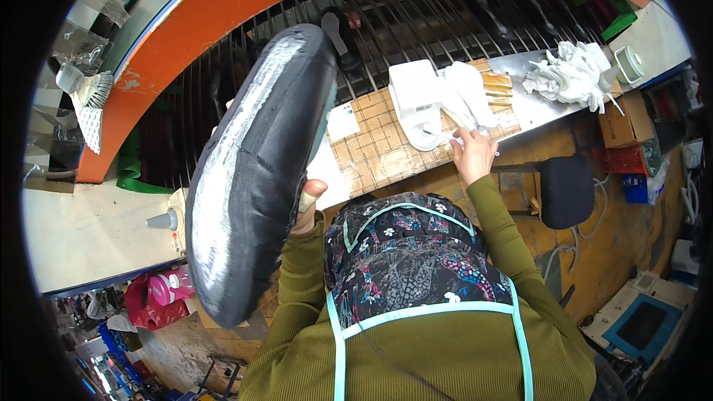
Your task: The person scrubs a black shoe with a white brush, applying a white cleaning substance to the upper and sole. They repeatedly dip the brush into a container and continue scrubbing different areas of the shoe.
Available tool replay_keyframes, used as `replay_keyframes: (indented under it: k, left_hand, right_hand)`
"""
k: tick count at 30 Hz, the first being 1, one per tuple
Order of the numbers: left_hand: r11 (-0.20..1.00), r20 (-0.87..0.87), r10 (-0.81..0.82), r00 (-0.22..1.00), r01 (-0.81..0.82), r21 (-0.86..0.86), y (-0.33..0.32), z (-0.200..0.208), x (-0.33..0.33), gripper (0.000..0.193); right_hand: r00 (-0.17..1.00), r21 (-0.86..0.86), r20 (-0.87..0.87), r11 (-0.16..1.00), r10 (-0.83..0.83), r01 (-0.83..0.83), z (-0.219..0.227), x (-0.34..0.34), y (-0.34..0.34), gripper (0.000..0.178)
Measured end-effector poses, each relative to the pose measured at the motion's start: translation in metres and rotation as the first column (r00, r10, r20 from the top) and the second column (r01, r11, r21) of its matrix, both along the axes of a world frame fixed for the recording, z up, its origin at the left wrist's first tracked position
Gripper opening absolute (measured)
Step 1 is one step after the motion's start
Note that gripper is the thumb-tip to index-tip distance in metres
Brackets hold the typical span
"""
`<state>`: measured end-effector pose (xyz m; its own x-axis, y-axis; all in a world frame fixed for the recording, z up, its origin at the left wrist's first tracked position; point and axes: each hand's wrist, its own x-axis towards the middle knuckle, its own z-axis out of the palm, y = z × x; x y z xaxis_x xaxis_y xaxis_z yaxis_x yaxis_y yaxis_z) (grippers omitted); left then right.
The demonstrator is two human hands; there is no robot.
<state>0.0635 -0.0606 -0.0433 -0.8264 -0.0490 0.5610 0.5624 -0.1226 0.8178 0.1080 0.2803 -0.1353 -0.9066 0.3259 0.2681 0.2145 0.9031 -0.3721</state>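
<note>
My left hand (307,204) is closed on a large black shoe upper (264,148), held up close at the left. A whitish, streaked band runs along its length, and a strip of teal shows at its right edge. Most of the left fingers are hidden behind it; the thumb shows at its right side. My right hand (475,154) is pinched around a thin white stick (455,139) at the bench edge. The stick's other end reaches into the round white cup (422,136) of a white container (416,89); its tip is hard to make out.
A cardboard-covered board (379,156) lies before a rack of metal rods (386,7), where black shoes (340,37) rest. Crumpled white cloth (572,74) sits on the board's right end. An orange curved frame (156,52) borders the rack. A black stool (567,191) stands at right.
</note>
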Motion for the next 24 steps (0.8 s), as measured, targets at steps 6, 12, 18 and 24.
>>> replay_keyframes:
  k: [6, 12, 18, 24]
  left_hand:
    - [0.955, -0.198, 0.172, 0.965, -0.213, -0.207, -0.018, -0.007, -0.041, 0.074]
    - [0.979, -0.27, 0.12, 0.955, -0.159, -0.128, 0.007, 0.002, -0.049, 0.07]
    - [0.993, -0.358, 0.064, 0.931, -0.095, -0.07, 0.033, 0.015, -0.05, 0.067]
    - [1.0, -0.422, 0.014, 0.907, -0.003, 0.029, 0.065, 0.011, -0.047, 0.065]
  right_hand:
    - [0.995, 0.113, -0.075, 0.992, 0.062, -0.053, -0.005, -0.011, -0.003, 0.005]
    - [0.992, -0.085, 0.112, 0.995, -0.05, 0.059, -0.011, -0.007, 0.004, 0.012]
    - [0.939, -0.883, 0.331, 0.381, 0.097, 0.272, -0.032, -0.005, 0.032, 0.022]
    - [0.99, -0.971, 0.098, 0.229, 0.097, 0.073, -0.003, 0.002, 0.018, 0.013]
